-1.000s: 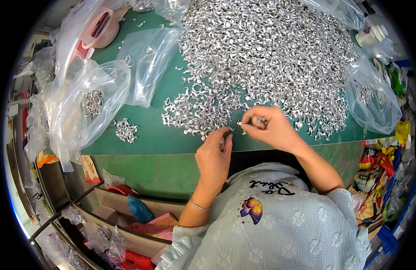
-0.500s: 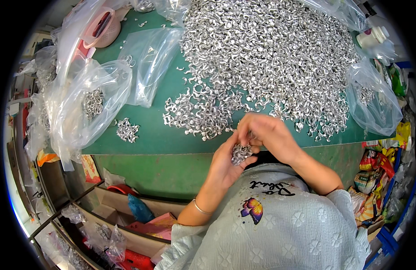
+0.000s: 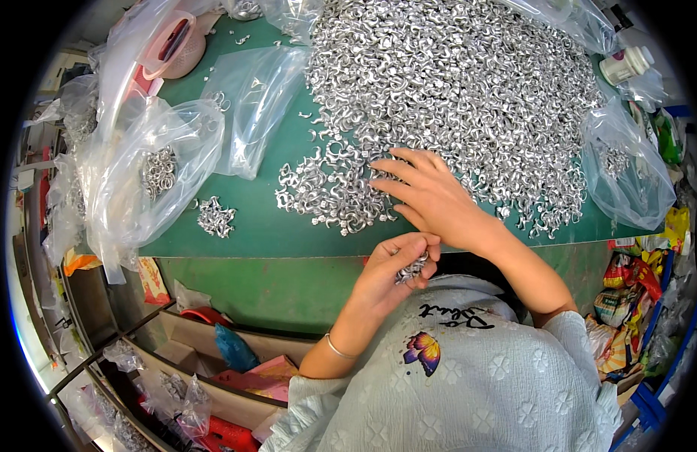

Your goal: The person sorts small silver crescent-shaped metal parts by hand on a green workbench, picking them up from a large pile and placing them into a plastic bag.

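Observation:
Small curved silvery metal pieces (image 3: 454, 83) lie in a huge heap over the far and right part of the green tabletop (image 3: 265, 218). A smaller pile (image 3: 333, 188) of the same pieces spreads at the heap's near left. My left hand (image 3: 397, 267) is closed around a clump of metal pieces (image 3: 412, 269) just off the table's near edge. Over the right side of the smaller pile my right hand (image 3: 435, 196) reaches, palm down, fingers spread and touching or just above the pieces. Farther left sits a little cluster (image 3: 216, 217) of metal pieces.
A clear plastic bag (image 3: 168, 173) with metal rings lies at the left, near a pink basket (image 3: 179, 49). Another clear bag (image 3: 623, 169) with pieces rests at the right edge, below a white bottle (image 3: 626, 65). Under the table at left is a drawer (image 3: 205, 339).
My right hand has moved away from my left hand, up and forward onto the smaller pile, its fingers spreading. My left hand has closed more around its clump of pieces.

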The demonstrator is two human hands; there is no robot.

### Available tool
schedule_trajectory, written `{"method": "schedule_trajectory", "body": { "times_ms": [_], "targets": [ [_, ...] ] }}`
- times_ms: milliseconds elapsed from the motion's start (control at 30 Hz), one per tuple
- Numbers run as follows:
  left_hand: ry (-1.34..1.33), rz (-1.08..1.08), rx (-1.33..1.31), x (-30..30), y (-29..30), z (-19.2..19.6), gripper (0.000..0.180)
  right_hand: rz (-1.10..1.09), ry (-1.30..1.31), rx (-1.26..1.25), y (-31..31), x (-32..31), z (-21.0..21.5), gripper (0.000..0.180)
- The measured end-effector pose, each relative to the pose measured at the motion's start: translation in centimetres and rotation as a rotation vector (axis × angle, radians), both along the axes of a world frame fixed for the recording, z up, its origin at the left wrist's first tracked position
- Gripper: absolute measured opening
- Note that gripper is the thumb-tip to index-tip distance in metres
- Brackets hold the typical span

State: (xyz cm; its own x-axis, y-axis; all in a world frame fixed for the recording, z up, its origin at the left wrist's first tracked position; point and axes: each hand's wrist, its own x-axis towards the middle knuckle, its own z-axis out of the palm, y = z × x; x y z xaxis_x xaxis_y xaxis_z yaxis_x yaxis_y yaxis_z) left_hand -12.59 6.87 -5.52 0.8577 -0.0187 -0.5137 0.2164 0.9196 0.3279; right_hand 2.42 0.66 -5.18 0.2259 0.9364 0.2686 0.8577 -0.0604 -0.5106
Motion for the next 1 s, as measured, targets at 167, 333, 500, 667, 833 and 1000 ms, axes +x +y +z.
{"method": "schedule_trajectory", "body": {
  "times_ms": [167, 333, 500, 667, 833, 1000],
  "targets": [
    [0.086, 0.047, 0.035, 0.6, -0.6, 1.3, 0.029, -0.053, -0.155, -0.061, -2.5, 1.1, 0.5, 0.018],
    [0.037, 0.105, -0.235, 0.1, -0.4, -0.8, 0.032, -0.158, 0.002, 0.062, -2.7, 1.4, 0.5, 0.018],
    [-0.006, 0.036, -0.142, 0.3, -0.2, 0.1, 0.028, -0.085, -0.043, 0.096, 0.9, -0.1, -0.4, 0.021],
    [-0.011, 0.011, -0.106, 0.0, 0.0, 0.0, 0.027, -0.103, -0.039, -0.021, 0.4, 0.4, -0.5, 0.01],
    [-0.016, 0.034, -0.257, -0.2, 0.3, -0.4, 0.036, -0.163, 0.071, 0.095, -0.6, 0.9, 0.3, 0.013],
    [0.062, 0.062, -0.114, 0.4, 0.0, 0.2, 0.034, -0.147, -0.078, 0.039, -0.2, 0.2, 0.1, 0.013]
  ]
}}
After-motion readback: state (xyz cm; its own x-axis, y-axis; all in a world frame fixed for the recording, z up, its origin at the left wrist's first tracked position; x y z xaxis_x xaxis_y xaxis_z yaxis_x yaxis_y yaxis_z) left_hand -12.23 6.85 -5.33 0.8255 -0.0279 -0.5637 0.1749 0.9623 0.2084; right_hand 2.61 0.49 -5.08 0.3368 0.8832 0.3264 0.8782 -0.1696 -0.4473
